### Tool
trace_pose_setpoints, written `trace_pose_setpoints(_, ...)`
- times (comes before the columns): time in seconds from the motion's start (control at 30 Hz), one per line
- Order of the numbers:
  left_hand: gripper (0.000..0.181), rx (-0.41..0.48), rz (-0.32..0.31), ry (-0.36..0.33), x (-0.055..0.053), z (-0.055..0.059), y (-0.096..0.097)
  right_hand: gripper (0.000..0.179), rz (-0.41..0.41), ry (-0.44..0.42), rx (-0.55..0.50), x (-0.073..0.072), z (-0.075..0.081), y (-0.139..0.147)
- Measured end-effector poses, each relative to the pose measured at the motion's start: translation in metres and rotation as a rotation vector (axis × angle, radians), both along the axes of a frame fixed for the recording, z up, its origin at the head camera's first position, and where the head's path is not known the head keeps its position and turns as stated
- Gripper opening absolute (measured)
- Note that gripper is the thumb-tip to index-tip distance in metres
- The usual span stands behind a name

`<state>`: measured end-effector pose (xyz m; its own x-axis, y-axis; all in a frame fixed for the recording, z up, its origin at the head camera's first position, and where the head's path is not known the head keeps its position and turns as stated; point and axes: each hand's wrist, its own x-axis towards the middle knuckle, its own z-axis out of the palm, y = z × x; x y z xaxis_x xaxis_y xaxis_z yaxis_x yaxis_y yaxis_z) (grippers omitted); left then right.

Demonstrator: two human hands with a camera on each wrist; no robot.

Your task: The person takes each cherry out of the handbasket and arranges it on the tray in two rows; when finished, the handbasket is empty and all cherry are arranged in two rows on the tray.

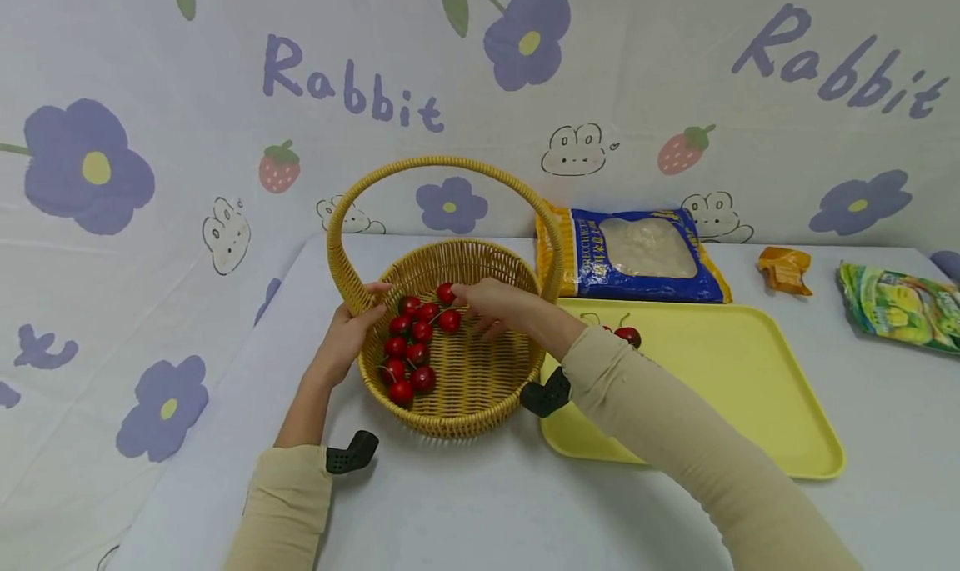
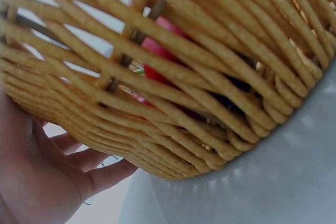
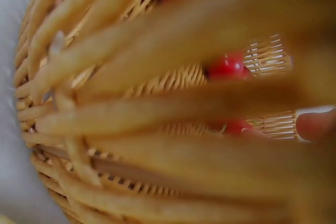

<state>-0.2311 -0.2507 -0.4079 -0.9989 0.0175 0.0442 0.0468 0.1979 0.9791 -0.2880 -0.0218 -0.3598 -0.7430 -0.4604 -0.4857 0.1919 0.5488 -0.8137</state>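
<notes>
Where basket (image 1: 453, 426) is gripped: left hand (image 1: 347, 339), nine o'clock.
Right hand (image 1: 501, 303): at twelve-o'clock cherry (image 1: 446, 293), pinch unclear.
Cherries (image 1: 417, 353): best handled gently.

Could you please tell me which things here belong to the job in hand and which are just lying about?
Likely part of the job:
wicker basket, held by the left hand
cherries inside it, right hand beside them
yellow tray, bearing more cherries

Apparently just lying about:
blue-and-yellow bag
orange packet
green packet
</notes>
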Motion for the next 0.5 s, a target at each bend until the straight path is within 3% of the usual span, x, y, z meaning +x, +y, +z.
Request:
trace_pose_setpoints(0.23, 0.037, 0.001, 0.003, 0.001, 0.0007, 0.0016, 0.0011, 0.046, 0.06, -0.045, -0.007, 0.0025, -0.0016, -0.0026)
trace_pose_setpoints(0.5, 0.037, 0.009, 0.006, -0.008, 0.001, 0.002, 0.0021, 0.041, 0.064, -0.091, -0.036, 0.0069, -0.0073, -0.0056)
